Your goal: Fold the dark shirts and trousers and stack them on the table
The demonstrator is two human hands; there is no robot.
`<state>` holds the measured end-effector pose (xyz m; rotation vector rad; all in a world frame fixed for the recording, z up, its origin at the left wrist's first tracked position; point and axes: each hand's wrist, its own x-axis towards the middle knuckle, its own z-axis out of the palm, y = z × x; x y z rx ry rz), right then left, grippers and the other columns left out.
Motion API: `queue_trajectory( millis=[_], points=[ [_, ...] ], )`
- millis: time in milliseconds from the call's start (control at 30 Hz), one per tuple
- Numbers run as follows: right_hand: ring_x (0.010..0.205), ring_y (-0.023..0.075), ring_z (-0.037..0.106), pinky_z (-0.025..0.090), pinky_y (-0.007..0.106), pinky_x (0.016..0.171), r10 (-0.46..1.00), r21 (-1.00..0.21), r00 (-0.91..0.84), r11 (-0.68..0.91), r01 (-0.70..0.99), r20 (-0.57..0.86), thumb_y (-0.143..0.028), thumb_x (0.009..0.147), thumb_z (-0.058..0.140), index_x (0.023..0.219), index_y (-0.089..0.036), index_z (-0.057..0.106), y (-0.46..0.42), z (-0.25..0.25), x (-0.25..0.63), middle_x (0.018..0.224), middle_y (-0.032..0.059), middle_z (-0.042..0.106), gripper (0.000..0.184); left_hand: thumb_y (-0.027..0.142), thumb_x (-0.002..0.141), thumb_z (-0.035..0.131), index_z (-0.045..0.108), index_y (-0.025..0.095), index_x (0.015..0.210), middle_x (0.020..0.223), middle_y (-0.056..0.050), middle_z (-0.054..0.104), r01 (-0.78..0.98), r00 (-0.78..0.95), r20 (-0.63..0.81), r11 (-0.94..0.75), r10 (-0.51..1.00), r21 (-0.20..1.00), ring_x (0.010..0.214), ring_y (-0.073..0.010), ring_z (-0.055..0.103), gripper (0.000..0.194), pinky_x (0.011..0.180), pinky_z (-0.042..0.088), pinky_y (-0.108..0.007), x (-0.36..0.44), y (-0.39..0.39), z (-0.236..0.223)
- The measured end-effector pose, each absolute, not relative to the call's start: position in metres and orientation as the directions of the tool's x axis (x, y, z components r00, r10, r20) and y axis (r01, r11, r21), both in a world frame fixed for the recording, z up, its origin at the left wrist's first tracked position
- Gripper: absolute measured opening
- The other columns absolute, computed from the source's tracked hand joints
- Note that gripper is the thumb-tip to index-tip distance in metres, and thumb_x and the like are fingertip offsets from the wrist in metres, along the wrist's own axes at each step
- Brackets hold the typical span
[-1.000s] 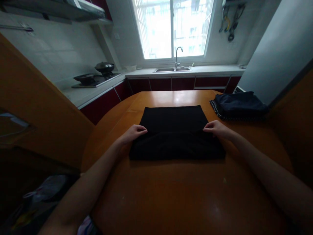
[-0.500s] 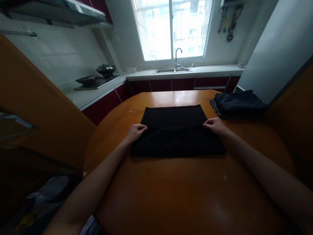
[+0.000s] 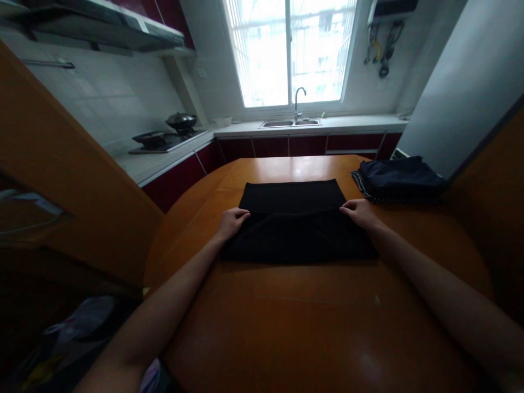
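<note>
A black cloth (image 3: 297,237), which looks like a folded garment, lies on the wooden table (image 3: 282,322) in front of me. One layer is folded over toward me, and its edge runs crosswise through the middle. At the left end of that edge, my left hand (image 3: 234,222) pinches the fabric between thumb and fingers. My right hand (image 3: 360,212) pinches the right end in the same way. The edge between the hands sags slightly. What kind of garment it is I cannot tell.
A stack of folded dark blue cloth (image 3: 401,179) sits at the table's back right. Beyond are a sink (image 3: 278,124) under the window, a stove with pans (image 3: 180,121) at left, and a tall pale panel (image 3: 454,93) at right. A bag-like bundle (image 3: 88,319) lies low at left.
The view has tipped up slightly, so the room sits lower in the picture. Both hands keep their pinch on the black cloth, with hardly any movement.
</note>
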<state>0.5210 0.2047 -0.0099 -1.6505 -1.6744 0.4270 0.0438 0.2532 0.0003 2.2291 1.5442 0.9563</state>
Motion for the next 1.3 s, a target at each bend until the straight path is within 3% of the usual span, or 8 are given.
queue_trajectory(
  millis=[200, 333, 467, 600, 833, 1033, 1133, 1300],
  points=[
    [0.110, 0.0313, 0.064, 0.049, 0.043, 0.098, 0.932, -0.437, 0.121, 0.043, 0.898, 0.341, -0.038, 0.092, 0.056, 0.116, -0.014, 0.072, 0.187, 0.005, 0.495, 0.115, 0.0165, 0.072, 0.037, 0.044, 0.093, 0.054, 0.070, 0.015, 0.124, 0.129, -0.014, 0.067, 0.785, 0.321, 0.345, -0.452, 0.882, 0.424, 0.122, -0.0270, 0.061, 0.045, 0.108, 0.044, -0.041, 0.052, 0.244, 0.020],
    [0.137, 0.0308, 0.047, 0.035, 0.046, 0.116, 0.892, -0.341, -0.150, 0.313, 0.886, 0.427, -0.036, 0.100, 0.039, 0.146, -0.014, 0.053, 0.162, 0.011, 0.426, 0.147, 0.0160, 0.054, 0.053, 0.045, 0.103, 0.037, 0.042, 0.015, 0.153, 0.161, -0.014, 0.038, 0.717, 0.574, 0.283, -0.639, 0.768, 0.281, 0.150, -0.0258, 0.033, 0.059, 0.122, 0.027, -0.042, 0.100, 0.214, 0.026],
    [0.153, 0.0311, 0.023, 0.020, 0.054, 0.123, 0.900, -0.293, -0.370, 0.427, 0.855, 0.231, -0.048, 0.101, 0.034, 0.159, -0.016, 0.033, 0.149, -0.003, 0.373, 0.166, 0.0131, 0.028, 0.067, 0.055, 0.104, 0.034, 0.027, 0.019, 0.161, 0.168, -0.013, 0.020, 0.692, 0.696, 0.063, -0.692, 0.715, 0.204, 0.156, -0.0306, 0.015, 0.068, 0.124, 0.015, -0.052, 0.143, 0.188, 0.011],
    [0.155, 0.0300, 0.017, 0.012, 0.056, 0.124, 0.960, -0.288, -0.268, 0.280, 0.916, 0.082, -0.062, 0.100, 0.029, 0.160, -0.015, 0.030, 0.155, -0.017, 0.397, 0.167, 0.0141, 0.023, 0.076, 0.060, 0.103, 0.029, 0.018, 0.025, 0.163, 0.169, -0.010, 0.012, 0.757, 0.639, -0.034, -0.620, 0.769, 0.207, 0.157, -0.0290, 0.010, 0.070, 0.124, 0.011, -0.053, 0.125, 0.190, 0.002],
    [0.155, 0.0302, 0.019, 0.017, 0.058, 0.123, 0.997, -0.295, 0.005, 0.018, 0.955, 0.077, -0.054, 0.102, 0.031, 0.156, -0.014, 0.037, 0.152, -0.020, 0.482, 0.166, 0.0153, 0.026, 0.067, 0.052, 0.105, 0.029, 0.030, 0.017, 0.159, 0.165, -0.016, 0.025, 0.850, 0.489, 0.034, -0.485, 0.872, 0.208, 0.155, -0.0305, 0.019, 0.065, 0.123, 0.016, -0.057, 0.055, 0.187, 0.007],
    [0.139, 0.0318, 0.047, 0.038, 0.054, 0.115, 0.861, -0.279, -0.294, 0.428, 0.860, 0.415, -0.040, 0.096, 0.051, 0.137, -0.024, 0.062, 0.077, -0.009, 0.503, 0.145, 0.0133, 0.056, 0.045, 0.039, 0.102, 0.049, 0.045, 0.028, 0.153, 0.154, -0.009, 0.049, 0.663, 0.696, 0.227, -0.731, 0.681, 0.160, 0.145, -0.0261, 0.041, 0.052, 0.120, 0.035, -0.047, 0.020, 0.116, 0.026],
    [0.114, 0.0289, 0.062, 0.050, 0.050, 0.101, 0.813, -0.222, -0.420, 0.533, 0.817, 0.403, -0.029, 0.090, 0.059, 0.125, -0.028, 0.069, 0.050, -0.007, 0.510, 0.124, 0.0113, 0.067, 0.036, 0.023, 0.101, 0.047, 0.056, 0.031, 0.144, 0.138, -0.008, 0.062, 0.631, 0.724, 0.261, -0.766, 0.639, 0.123, 0.127, -0.0231, 0.060, 0.044, 0.110, 0.049, -0.043, 0.009, 0.098, 0.025],
    [0.098, 0.0252, 0.064, 0.054, 0.042, 0.089, 0.831, -0.210, -0.422, 0.514, 0.831, 0.363, -0.012, 0.086, 0.051, 0.107, -0.022, 0.072, 0.052, -0.002, 0.511, 0.103, 0.0105, 0.069, 0.032, 0.016, 0.100, 0.042, 0.064, 0.024, 0.135, 0.128, -0.010, 0.071, 0.637, 0.711, 0.291, -0.762, 0.640, 0.118, 0.118, -0.0238, 0.067, 0.042, 0.101, 0.057, -0.043, 0.006, 0.105, 0.018]
  ],
)
